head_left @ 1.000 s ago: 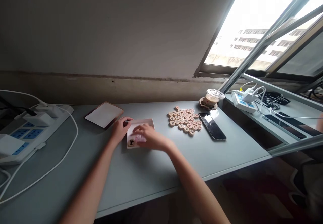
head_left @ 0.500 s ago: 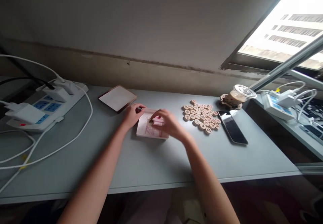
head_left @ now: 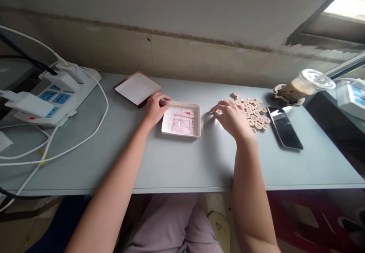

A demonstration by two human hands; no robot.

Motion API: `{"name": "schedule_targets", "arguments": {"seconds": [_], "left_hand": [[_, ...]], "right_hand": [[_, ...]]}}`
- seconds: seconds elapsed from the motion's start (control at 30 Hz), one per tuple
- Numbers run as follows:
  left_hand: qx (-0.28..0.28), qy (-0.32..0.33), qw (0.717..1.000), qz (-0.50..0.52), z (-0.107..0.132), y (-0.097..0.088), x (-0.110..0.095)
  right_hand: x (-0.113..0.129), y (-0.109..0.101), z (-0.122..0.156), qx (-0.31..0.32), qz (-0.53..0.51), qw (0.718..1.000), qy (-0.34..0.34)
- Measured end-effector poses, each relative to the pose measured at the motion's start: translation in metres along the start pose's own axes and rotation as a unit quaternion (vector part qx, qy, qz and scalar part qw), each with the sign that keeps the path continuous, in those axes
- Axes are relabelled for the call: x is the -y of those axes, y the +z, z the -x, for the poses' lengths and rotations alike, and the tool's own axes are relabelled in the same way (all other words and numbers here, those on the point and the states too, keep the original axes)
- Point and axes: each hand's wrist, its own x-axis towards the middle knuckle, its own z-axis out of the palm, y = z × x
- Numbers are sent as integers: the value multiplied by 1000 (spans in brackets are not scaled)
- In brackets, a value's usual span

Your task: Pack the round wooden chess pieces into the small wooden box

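A shallow white square box (head_left: 181, 136) lies on the desk, with red line markings on its inside bottom. My left hand (head_left: 155, 110) is closed at the upper left corner of this box, gripping its rim; a small dark spot near the fingertips is unclear. My right hand (head_left: 232, 118) reaches over the left side of a cluster of round wooden Chinese chess pieces (head_left: 258, 118), fingers apart and bent downward. One chess piece (head_left: 218, 112) shows beneath its fingers, and the hand hides others. Behind my left hand lies the box lid (head_left: 138, 89), white inside up.
A black phone (head_left: 285, 128) lies right of the pieces. Behind it stands a lidded drink cup (head_left: 299, 86) in a carrier. On the left are a white power strip (head_left: 54, 97) with plugs and looping white cables (head_left: 97, 131). The wall runs along the desk's back.
My right hand has moved from above the box rightward to the chess pieces, uncovering the box's inside. My left hand stays at the box corner. The camera view has tilted down.
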Motion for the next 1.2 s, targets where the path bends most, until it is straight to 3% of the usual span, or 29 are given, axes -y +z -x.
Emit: {"name": "schedule_targets", "arguments": {"seconds": [0.1, 0.2, 0.3, 0.4, 0.5, 0.6, 0.77, 0.9, 0.97, 1.03, 1.1, 1.2], "left_hand": [[-4, -3, 1000, 0, 0, 1, 1], [-5, -8, 1000, -5, 0, 1, 0], [-3, -7, 1000, -7, 0, 1, -2], [1, -13, 1000, -11, 0, 1, -4], [8, -15, 1000, -11, 0, 0, -6], [14, -18, 1000, -11, 1, 0, -6], [16, 6, 999, -27, 1, 1, -2], [1, 28, 999, -35, 1, 1, 3], [-4, 31, 999, -41, 1, 2, 5], [-18, 31, 998, -57, 2, 4, 6], [-46, 40, 996, -71, 3, 5, 3], [-102, 72, 991, -51, 8, -8, -19]], "right_hand": [[7, -4, -2, -33, -14, 999, 22], [35, -4, -2, -66, -100, 990, -70], [69, 6, 1, -6, -105, 980, -172], [85, 18, 6, 51, -92, 981, -165], [81, 25, 7, 73, -130, 980, -128], [75, 22, 4, 88, -160, 973, -141], [59, -12, 1, 50, -252, 956, -143], [25, -40, 10, 154, -349, 917, -113], [12, -39, 19, 228, -308, 919, -93], [6, -29, 30, 251, -241, 935, -71], [8, -22, 42, 176, -188, 964, -60], [15, -41, 65, -67, -142, 985, -77]]}}
